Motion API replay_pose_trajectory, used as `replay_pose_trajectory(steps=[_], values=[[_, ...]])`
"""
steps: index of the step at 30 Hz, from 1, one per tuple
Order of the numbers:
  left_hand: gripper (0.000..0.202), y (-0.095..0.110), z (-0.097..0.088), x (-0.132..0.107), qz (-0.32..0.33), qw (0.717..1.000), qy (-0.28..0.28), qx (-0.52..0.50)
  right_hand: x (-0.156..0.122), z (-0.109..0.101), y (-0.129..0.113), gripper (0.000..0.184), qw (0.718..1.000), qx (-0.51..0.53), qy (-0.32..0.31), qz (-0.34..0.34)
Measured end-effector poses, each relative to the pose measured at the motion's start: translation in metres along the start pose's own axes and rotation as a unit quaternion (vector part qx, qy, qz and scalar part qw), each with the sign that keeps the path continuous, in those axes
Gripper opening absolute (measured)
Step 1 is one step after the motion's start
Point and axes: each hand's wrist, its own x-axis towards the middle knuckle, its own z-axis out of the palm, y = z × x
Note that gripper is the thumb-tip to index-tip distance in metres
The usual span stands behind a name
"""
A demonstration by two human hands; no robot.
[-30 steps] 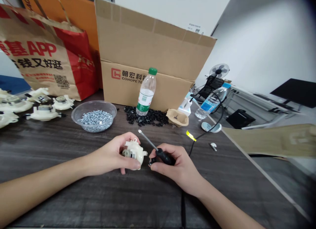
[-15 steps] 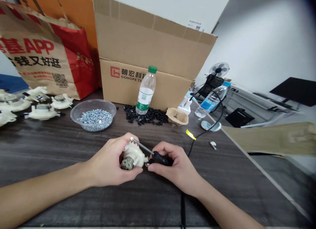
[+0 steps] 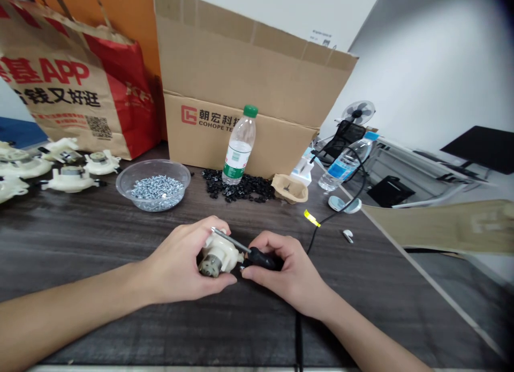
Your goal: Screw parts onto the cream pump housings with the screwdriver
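Observation:
My left hand (image 3: pixel 176 259) grips a white plastic housing (image 3: pixel 222 252) with a small metal motor (image 3: pixel 210 265) at its lower end. My right hand (image 3: pixel 286 273) closes around a black-handled screwdriver (image 3: pixel 262 259). Its steel shaft (image 3: pixel 231 239) runs up and left across the top of the housing, and the tip ends by my left fingers. The tip's exact contact point is hidden. The two hands are close together, almost touching at the housing's right side.
Several similar white assemblies (image 3: pixel 70 180) lie at the left. Behind stand a clear bowl of screws (image 3: pixel 152 194), a heap of small black parts (image 3: pixel 236 187), a water bottle (image 3: pixel 240 145) and a cardboard box (image 3: pixel 236 67). A black cable (image 3: pixel 309 246) crosses the table, whose edge (image 3: pixel 417 270) runs down the right.
Since one second ago, the housing has turned so the motor end faces me, and the screwdriver shaft has swung down onto it. Over the last half second, little has moved.

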Motion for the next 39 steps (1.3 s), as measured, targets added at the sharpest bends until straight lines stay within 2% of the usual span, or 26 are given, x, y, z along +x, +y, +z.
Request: replay_pose_trajectory(steps=[7,15,19,23,26,31,34,39], values=[[0.043,0.002,0.0,-0.001,0.046,0.999,0.005,0.014,0.0,0.0,0.001,0.019,1.0,-0.029,0.003,-0.011],[0.044,0.0,-0.001,-0.005,0.057,0.998,0.009,0.028,-0.002,0.004,-0.004,0.02,0.999,-0.033,0.008,-0.024],[0.052,0.005,-0.003,-0.002,0.034,0.999,-0.015,0.01,-0.005,0.004,-0.004,0.007,0.994,-0.093,0.012,-0.056],[0.053,0.01,-0.007,0.001,-0.008,0.998,-0.054,-0.034,-0.006,0.004,-0.002,0.012,0.989,-0.109,0.032,-0.099],[0.056,0.009,-0.008,0.002,-0.002,0.995,-0.07,-0.067,-0.005,0.004,-0.001,0.013,0.986,-0.118,0.034,-0.113],[0.048,0.007,-0.007,0.001,-0.002,0.992,-0.109,-0.071,-0.005,0.003,0.0,0.024,0.979,-0.147,0.013,-0.144],[0.038,0.006,-0.005,0.001,-0.014,0.993,-0.091,-0.073,-0.008,0.002,0.001,0.035,0.966,-0.179,-0.023,-0.183],[0.025,0.005,-0.002,0.0,0.01,0.993,-0.086,-0.077,-0.012,0.0,0.004,0.036,0.94,-0.258,-0.055,-0.216]])
